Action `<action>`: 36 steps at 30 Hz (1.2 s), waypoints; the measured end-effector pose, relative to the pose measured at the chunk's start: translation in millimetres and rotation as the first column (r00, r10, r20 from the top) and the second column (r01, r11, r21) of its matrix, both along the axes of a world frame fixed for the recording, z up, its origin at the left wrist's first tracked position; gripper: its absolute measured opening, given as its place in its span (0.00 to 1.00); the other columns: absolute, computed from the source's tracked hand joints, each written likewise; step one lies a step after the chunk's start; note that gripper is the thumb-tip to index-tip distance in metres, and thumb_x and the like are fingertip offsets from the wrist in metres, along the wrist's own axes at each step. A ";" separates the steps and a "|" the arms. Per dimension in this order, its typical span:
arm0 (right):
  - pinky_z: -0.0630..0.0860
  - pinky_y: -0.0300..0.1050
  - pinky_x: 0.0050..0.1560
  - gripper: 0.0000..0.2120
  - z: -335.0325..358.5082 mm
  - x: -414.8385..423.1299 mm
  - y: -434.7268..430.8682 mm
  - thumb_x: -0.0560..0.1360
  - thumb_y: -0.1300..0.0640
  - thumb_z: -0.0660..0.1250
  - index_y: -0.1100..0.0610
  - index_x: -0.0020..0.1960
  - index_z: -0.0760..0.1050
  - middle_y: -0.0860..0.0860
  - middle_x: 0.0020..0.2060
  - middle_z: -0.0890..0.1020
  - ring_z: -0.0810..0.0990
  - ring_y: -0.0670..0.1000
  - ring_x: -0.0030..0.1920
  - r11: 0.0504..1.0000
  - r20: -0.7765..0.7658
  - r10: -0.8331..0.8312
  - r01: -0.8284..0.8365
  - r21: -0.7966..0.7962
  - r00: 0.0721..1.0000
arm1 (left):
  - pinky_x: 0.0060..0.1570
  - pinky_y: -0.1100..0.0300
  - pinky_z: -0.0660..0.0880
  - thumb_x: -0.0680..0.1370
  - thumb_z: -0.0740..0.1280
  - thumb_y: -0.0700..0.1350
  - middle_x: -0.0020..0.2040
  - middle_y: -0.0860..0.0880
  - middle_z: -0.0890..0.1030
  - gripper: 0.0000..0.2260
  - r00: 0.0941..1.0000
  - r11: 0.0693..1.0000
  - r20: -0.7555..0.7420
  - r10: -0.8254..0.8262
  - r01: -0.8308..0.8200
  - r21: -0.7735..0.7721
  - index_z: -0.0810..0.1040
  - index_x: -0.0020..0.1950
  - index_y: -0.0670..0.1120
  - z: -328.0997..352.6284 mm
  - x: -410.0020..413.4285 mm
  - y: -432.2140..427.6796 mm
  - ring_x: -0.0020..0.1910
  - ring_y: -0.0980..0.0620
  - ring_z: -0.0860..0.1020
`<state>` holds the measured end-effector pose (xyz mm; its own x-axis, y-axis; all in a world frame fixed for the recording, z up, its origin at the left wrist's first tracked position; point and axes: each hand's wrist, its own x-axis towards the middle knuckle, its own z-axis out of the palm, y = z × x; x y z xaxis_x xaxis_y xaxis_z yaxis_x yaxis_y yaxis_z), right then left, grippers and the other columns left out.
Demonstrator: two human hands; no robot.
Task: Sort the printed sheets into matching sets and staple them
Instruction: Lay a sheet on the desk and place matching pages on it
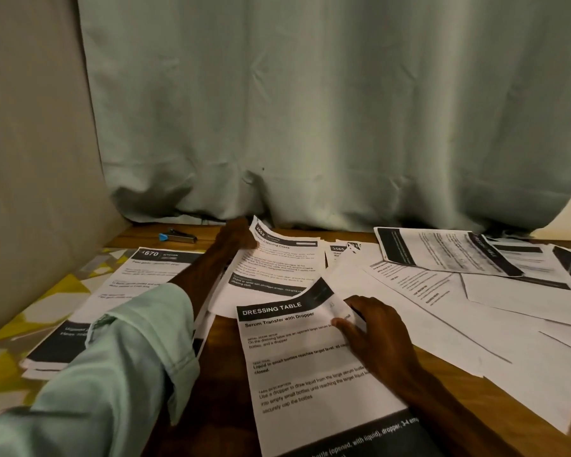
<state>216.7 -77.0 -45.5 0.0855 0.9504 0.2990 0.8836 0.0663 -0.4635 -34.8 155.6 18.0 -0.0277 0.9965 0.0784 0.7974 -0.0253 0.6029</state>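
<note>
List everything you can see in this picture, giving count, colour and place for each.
stapler: one, black, blue tip, table's far left.
Dressing Table sheet: one, white, black header, nearest centre.
2852 sheet: one, white and black, behind it.
Kitchen sheet: one, white and black, tops left stack.
loose sheets: several, white and black, overlapping right.
patterned cloth: one, yellow and grey, left.
table: one, brown wood, underneath.
curtain: one, pale green, behind.
left hand: holds 2852 sheet's top corner.
right hand: rests on Dressing Table sheet.

A pale curtain (310,110) hangs behind the wooden table (225,333) and patterned cloth (7,328).
</note>
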 end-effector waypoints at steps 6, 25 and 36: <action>0.81 0.44 0.50 0.12 2.2 1.6 -0.8 0.72 0.45 0.75 0.49 0.52 0.81 0.40 0.45 0.84 0.82 0.44 0.46 0.993 -0.179 0.037 -0.017 0.113 0.983 | 0.63 0.50 0.74 0.76 0.76 0.48 0.68 0.38 0.77 0.25 0.986 0.986 -0.028 0.164 -0.163 0.046 0.74 0.68 0.38 5.0 -21.9 7.7 0.67 0.39 0.76; 0.79 0.38 0.47 0.14 9.7 -1.3 2.5 0.71 0.51 0.78 0.54 0.53 0.82 0.45 0.47 0.87 0.84 0.43 0.45 0.994 -0.354 0.078 -0.045 0.100 0.932 | 0.54 0.52 0.80 0.73 0.78 0.47 0.58 0.39 0.83 0.20 0.957 0.951 -0.012 0.289 -0.286 0.116 0.79 0.60 0.39 -8.4 -80.0 11.9 0.54 0.41 0.82; 0.78 0.46 0.55 0.29 13.0 -10.6 18.0 0.69 0.42 0.78 0.50 0.66 0.73 0.50 0.59 0.83 0.81 0.53 0.57 0.999 -0.146 0.011 -0.003 0.054 0.989 | 0.63 0.49 0.72 0.76 0.75 0.46 0.69 0.40 0.70 0.25 0.947 0.933 -0.285 0.145 -0.034 0.358 0.71 0.69 0.42 -2.4 -25.1 -43.7 0.68 0.41 0.69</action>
